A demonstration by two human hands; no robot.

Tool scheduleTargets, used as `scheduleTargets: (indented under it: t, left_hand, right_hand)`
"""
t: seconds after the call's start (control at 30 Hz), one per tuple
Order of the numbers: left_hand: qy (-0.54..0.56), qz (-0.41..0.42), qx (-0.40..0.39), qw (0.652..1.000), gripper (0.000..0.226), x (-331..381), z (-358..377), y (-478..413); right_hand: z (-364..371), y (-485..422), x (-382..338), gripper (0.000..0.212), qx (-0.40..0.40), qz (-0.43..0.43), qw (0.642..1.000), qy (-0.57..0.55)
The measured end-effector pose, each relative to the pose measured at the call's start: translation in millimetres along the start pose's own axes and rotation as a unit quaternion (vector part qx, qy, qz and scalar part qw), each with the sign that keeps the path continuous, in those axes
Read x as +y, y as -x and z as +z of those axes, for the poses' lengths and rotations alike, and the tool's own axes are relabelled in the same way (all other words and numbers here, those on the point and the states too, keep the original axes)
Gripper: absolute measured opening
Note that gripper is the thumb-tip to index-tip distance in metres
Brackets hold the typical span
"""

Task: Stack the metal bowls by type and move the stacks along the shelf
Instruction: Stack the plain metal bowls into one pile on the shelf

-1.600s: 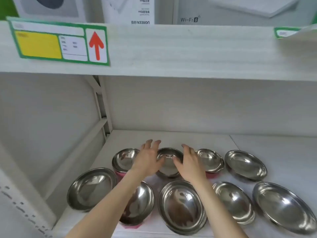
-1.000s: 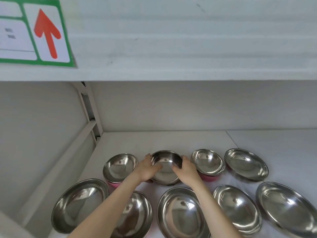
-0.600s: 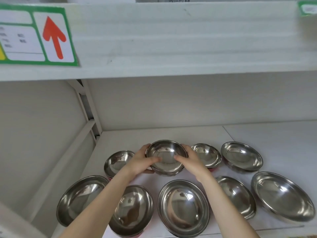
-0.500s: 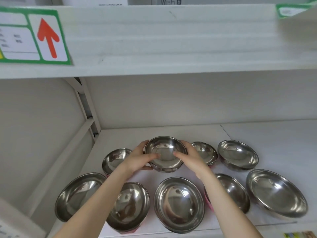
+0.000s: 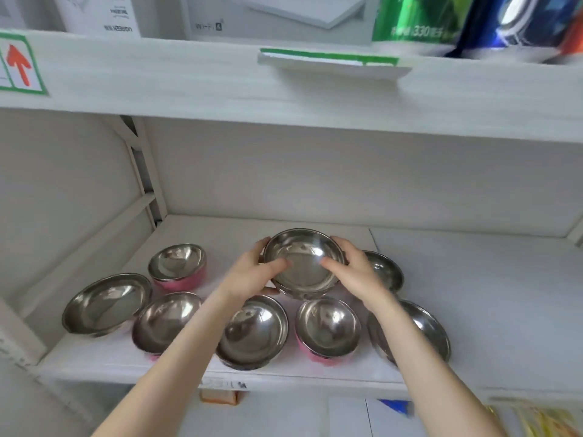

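Both hands hold one plain steel bowl [image 5: 303, 261] lifted clear above the lower shelf [image 5: 473, 310], the left hand [image 5: 252, 275] and right hand [image 5: 353, 272] gripping opposite sides of its rim with thumbs inside and fingers curled round the outside. It is round, with no long axis, rim up and tipped slightly toward the camera; the likeliest match, another all-steel bowl [image 5: 254, 332], lies directly below and nearer, closer to the left hand. On the upper shelf a white box [image 5: 277, 17] reads "Wi-Fi 6", a green pack [image 5: 416, 20] "330"
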State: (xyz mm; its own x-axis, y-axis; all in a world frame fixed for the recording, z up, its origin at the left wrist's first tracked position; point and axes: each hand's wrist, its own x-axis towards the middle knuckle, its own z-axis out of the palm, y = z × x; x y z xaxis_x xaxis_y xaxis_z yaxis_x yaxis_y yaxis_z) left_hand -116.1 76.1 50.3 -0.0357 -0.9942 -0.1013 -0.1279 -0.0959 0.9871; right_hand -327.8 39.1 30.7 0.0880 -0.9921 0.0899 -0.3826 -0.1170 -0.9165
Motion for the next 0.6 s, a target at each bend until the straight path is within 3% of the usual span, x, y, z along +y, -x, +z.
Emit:
scheduleTargets:
  t: [0.13,0.27,0.43,0.6]
  left_hand:
    - [0.019,-0.004,0.026,0.999,0.059,-0.2,34.7,18.5]
    - [0.022,0.001,0.013,1.000,0.034,-1.7,67.4,27.7]
    - [0.006,0.012,-0.005,1.000,0.062,-2.5,115.8,30.0]
    - [0.025,0.016,0.014,0.999,0.052,-3.4,166.8,37.7]
  right_hand:
    - [-25.0,20.9,10.9,0.062,0.006,0.002,1.000,0.001]
    - [-51.6,40.6,25.0,0.064,0.020,0.013,1.000,-0.007]
    - [-97.9,57.8,45.2,0.047,0.035,0.010,0.999,-0.035]
    - [-137.6,68.5,68.7,0.055,0.040,0.028,0.998,-0.041]
